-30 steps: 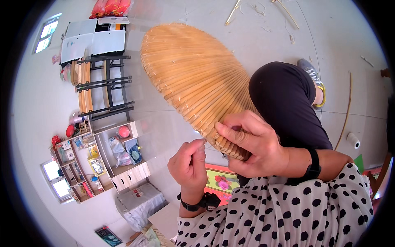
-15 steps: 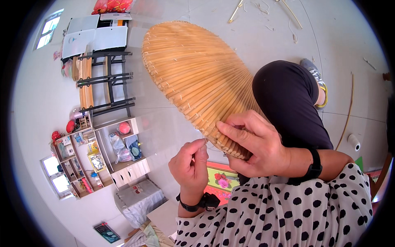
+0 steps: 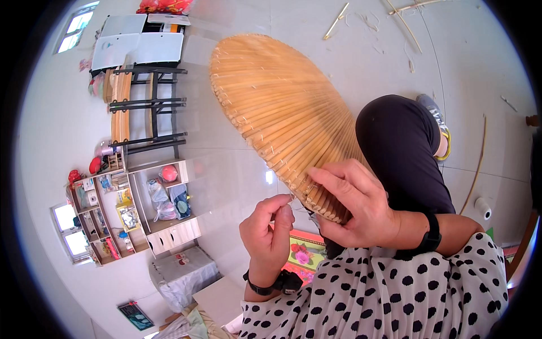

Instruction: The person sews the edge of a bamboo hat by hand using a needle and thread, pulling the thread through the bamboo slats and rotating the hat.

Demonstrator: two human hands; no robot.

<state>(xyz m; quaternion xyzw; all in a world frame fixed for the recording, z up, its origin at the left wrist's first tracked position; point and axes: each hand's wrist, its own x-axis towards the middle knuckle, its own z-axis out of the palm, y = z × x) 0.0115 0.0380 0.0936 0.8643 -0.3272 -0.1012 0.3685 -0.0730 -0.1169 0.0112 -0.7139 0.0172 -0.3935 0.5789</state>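
A tan palm-leaf fan (image 3: pixel 288 107) with pleated ribs leans across my lap, its rim bound with pale stitches. My right hand (image 3: pixel 358 198) is closed on the fan's near edge, thumb on the ribbed face and fingers beneath. At the rim just left of it, my left hand (image 3: pixel 271 229) is pinched, thumb against a bent forefinger. A fine strand shows at those fingertips, touching or very near the edge; its full run is too thin to follow. The fan's handle is out of sight, and my bent knee (image 3: pixel 398 135) covers part of the far right side.
Cut sticks (image 3: pixel 403 25) and pale scraps lie on the tiled floor ahead. A long thin cane (image 3: pixel 479 158) and a white spool (image 3: pixel 483 208) are at the right. Left stand shelves (image 3: pixel 107 217) and a black-legged folding table (image 3: pixel 149 107). A floral mat (image 3: pixel 302 254) lies below my hands.
The whole view has shifted slightly. Both hands and the fan sit a little farther right and lower in the picture. The left pinch and the right grip hold as before.
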